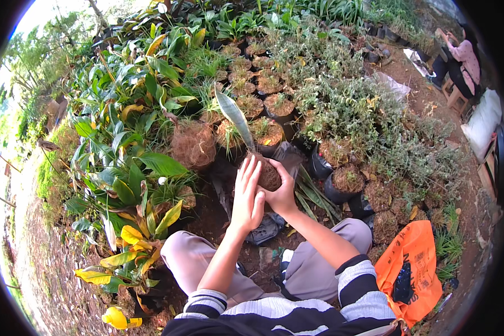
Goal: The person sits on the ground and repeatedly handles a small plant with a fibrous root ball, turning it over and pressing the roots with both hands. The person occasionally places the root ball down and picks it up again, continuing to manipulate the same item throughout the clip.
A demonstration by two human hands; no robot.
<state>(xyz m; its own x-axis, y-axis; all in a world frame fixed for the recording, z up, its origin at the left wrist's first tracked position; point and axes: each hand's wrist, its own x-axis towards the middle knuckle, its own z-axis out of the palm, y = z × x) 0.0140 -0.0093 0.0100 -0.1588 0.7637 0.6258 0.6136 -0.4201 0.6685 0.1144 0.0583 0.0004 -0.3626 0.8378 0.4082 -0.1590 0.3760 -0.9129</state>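
Observation:
A ball wrapped in brown fibre (270, 175) sits between my two hands, above the ground in front of my knees. One upright snake plant leaf (234, 113) rises from its top and leans to the left. My left hand (248, 193) lies flat along the ball's left side, fingers together and pointing away from me. Around the right side curves my right hand (282, 193), its thumb near the left palm. Loose snake plant leaves (319, 199) lie just right of my hands. Below them is crumpled black plastic (266, 229). The ball's underside is hidden.
A large clump of brown fibre (193, 143) rests ahead on the left. Black grow bags (346, 180) stand in rows beyond, with leafy plants (126, 126) leftward. An orange plastic bag (420, 260), a black object (402, 282) on it, and a yellow bottle (119, 318) flank me. A person (464, 63) sits far right.

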